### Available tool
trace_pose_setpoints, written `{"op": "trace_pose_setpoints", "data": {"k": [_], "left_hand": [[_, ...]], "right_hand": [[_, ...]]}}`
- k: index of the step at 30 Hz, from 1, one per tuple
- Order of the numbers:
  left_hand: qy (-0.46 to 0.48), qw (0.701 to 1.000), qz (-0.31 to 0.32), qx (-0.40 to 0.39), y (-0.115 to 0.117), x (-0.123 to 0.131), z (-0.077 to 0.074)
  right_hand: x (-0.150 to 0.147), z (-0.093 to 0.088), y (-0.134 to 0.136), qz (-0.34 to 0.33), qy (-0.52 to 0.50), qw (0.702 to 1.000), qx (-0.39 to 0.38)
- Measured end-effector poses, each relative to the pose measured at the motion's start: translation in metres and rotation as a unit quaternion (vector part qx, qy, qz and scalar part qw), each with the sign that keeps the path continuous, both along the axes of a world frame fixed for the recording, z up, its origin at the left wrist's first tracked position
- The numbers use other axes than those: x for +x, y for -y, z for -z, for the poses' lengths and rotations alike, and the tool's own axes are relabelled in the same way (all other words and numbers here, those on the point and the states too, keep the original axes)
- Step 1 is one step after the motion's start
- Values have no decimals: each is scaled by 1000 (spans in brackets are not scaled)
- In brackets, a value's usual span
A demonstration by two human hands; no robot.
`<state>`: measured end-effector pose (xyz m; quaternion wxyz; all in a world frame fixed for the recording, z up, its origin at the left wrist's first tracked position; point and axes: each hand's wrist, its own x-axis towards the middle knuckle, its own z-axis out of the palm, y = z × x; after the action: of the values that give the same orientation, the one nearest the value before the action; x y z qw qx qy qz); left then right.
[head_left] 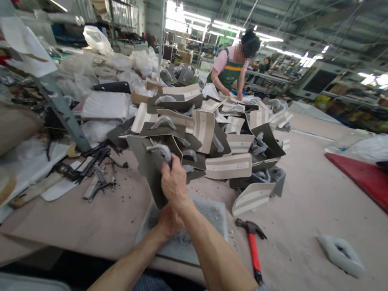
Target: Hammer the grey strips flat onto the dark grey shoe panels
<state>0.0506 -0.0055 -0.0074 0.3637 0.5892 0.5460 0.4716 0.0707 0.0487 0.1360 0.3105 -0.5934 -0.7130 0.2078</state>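
A dark grey panel (pixel 148 165) with a plastic-wrapped handle (pixel 160 151) is held tilted up over the front of the table. My right hand (pixel 174 181) is closed round it at the handle's near end. Below, my left hand (pixel 170 222) is curled at the panel's lower corner, its fingers partly hidden by the panel and my right wrist. Beneath both hands lies a square grey work slab (pixel 209 220) with a rough, speckled top. To the right, a hammer (pixel 252 247) with a red handle rests on the table.
A heap of similar panels (pixel 229 166), beige and dark, stands just beyond my hands. Metal tools (pixel 102 175) lie to the left by a slanted post (pixel 62 108). At right are a white wrapped block (pixel 341 254) and a red sheet (pixel 376 191). A co-worker (pixel 231 67) stands behind the heap.
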Motion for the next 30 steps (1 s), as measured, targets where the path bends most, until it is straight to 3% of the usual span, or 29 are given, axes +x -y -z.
{"op": "trace_pose_setpoints", "data": {"k": [3, 5, 7, 9, 11, 13, 15, 18, 20, 26, 30], "left_hand": [[-27, 999, 15, 18, 6, 1, -3], [-21, 999, -35, 21, 6, -2, -6], [30, 992, -123, 11, 3, -7, -7], [89, 976, -198, 5, -1, -14, -7], [123, 967, -223, 17, -5, -20, -8], [118, 970, -212, 35, -8, -22, -12], [71, 978, -190, 49, -11, -22, -18], [-10, 984, -166, 69, -14, -19, -29], [-12, 986, -148, 78, -16, -15, -32], [145, 989, -18, -15, -19, -6, -18], [192, 980, 1, -55, -19, -4, -15]], "right_hand": [[59, -35, 2, 57, -204, 972, 100], [93, -42, 21, 74, -249, 961, 98], [114, -28, 52, 83, -233, 968, 47], [121, 4, 87, 84, -196, 977, -33], [118, 44, 117, 74, -173, 977, -105], [109, 77, 138, 75, -153, 977, -127], [100, 96, 148, 86, -123, 981, -119], [93, 100, 150, 90, -94, 984, -122], [92, 99, 148, 78, -102, 984, -121], [93, 111, 150, 62, -151, 985, -63], [92, 116, 151, 67, -123, 989, -45]]}}
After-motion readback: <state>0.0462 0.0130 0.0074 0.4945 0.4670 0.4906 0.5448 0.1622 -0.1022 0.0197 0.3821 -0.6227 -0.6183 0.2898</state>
